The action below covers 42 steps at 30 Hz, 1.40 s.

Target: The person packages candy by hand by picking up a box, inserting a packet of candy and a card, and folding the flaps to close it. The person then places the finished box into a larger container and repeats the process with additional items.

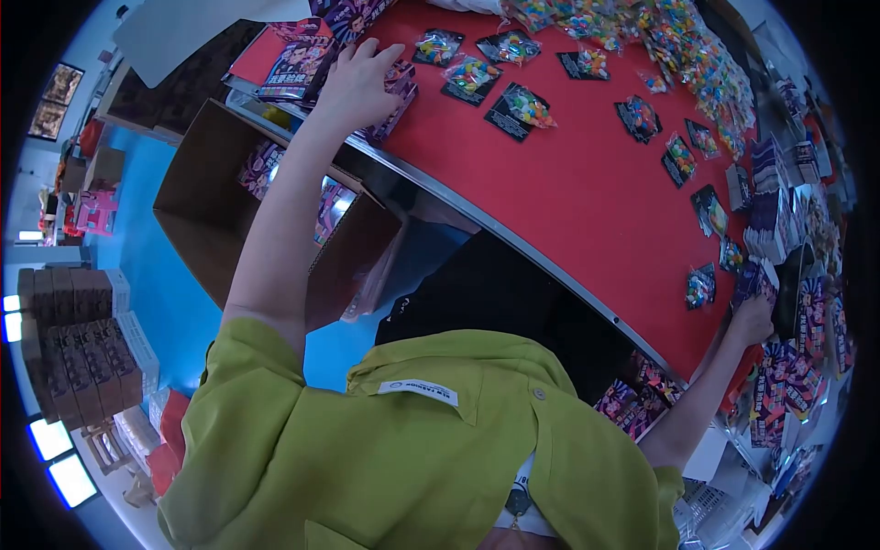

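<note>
My left hand [359,84] reaches to the far left edge of the red table, its fingers spread over small purple printed boxes. One such box [400,99] stands right beside the palm, partly covered by it. Another printed box [295,75] lies to the left of my fingers. At the right end of the table, my right hand [753,319] is closed on a purple printed carton [757,279], whose lower part the fingers hide. Close to that hand lies a clear bag of colourful pieces with a black card [700,286].
More bagged sets [521,112] are spread across the red table [550,192]. A big heap of colourful bags [678,46] fills the far right. Stacked flat cartons [768,206] line the right edge. An open cardboard box [206,197] stands below my left arm.
</note>
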Each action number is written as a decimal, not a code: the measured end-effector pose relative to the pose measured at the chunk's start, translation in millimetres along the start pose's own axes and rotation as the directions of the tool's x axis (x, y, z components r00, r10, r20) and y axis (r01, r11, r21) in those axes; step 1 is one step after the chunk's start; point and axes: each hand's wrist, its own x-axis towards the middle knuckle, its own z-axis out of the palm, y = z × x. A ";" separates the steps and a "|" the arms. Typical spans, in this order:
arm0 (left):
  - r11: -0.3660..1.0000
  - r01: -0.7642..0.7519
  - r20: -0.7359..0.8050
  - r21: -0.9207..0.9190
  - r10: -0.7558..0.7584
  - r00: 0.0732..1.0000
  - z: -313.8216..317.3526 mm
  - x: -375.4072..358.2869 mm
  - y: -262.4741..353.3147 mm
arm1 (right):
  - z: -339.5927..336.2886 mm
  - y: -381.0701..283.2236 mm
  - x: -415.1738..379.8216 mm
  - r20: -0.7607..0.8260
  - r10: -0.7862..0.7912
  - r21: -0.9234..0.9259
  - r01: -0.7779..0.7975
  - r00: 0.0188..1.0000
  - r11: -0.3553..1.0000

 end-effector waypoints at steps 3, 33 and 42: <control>1.000 -0.028 -0.054 -0.003 0.027 0.998 3.4 -3.2 -2.9 | 1.7 -3.2 -1.9 0.025 0.010 0.012 -0.010 1.000 1.000; -0.450 0.811 0.300 -0.374 0.769 0.565 -1.2 -90.7 206.0 | -235.5 -191.1 -79.2 -0.456 -0.202 0.890 0.447 0.867 -0.091; -0.443 0.767 0.607 -0.464 0.472 0.640 -0.6 -95.5 219.8 | -224.4 -186.9 -99.7 0.156 -0.053 0.939 -0.165 0.986 -0.300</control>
